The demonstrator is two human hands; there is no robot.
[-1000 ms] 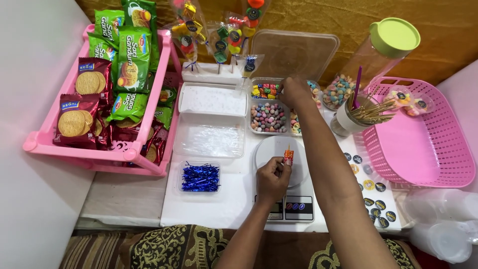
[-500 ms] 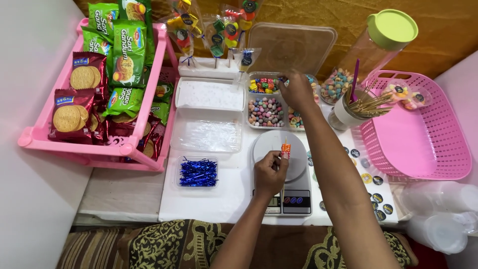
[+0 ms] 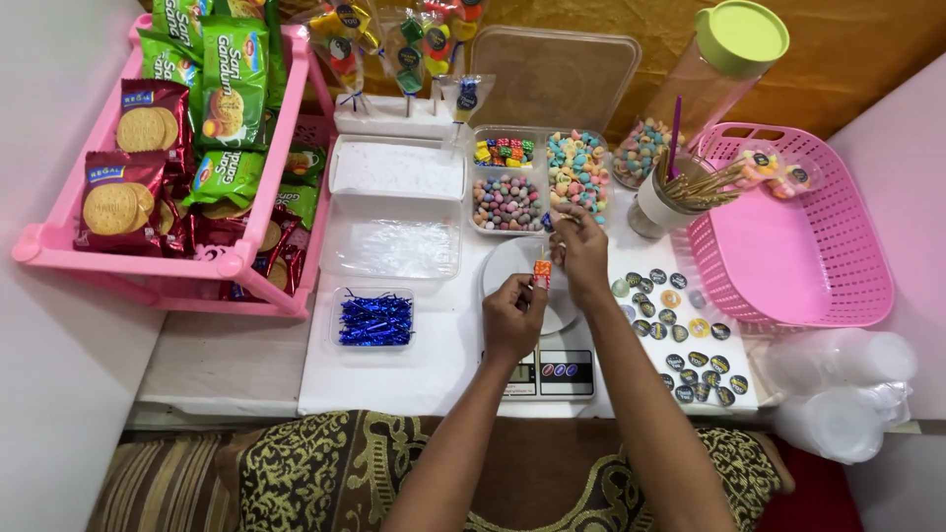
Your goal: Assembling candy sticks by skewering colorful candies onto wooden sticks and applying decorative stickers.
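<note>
My left hand (image 3: pixel 512 317) pinches a thin wooden skewer with an orange candy piece (image 3: pixel 542 268) threaded on it, held over the white kitchen scale (image 3: pixel 537 325). My right hand (image 3: pixel 579 248) hovers just above and right of the skewer tip, its fingers pinched together on something small that I cannot make out. Behind the hands stands a clear divided candy tray (image 3: pixel 537 177) with coloured cubes, speckled balls and pastel rings.
A pink rack of biscuit packets (image 3: pixel 187 148) stands at left, a pink basket (image 3: pixel 798 236) at right. A cup of skewers (image 3: pixel 680 197), a tall jar with a green lid (image 3: pixel 709 79), round stickers (image 3: pixel 680 325), blue twist ties (image 3: pixel 374 319) and clear trays surround the scale. Finished candy sticks (image 3: pixel 404 49) stand at the back.
My right hand has drawn back from the candy tray toward the skewer in my left hand. The left hand has stayed over the scale.
</note>
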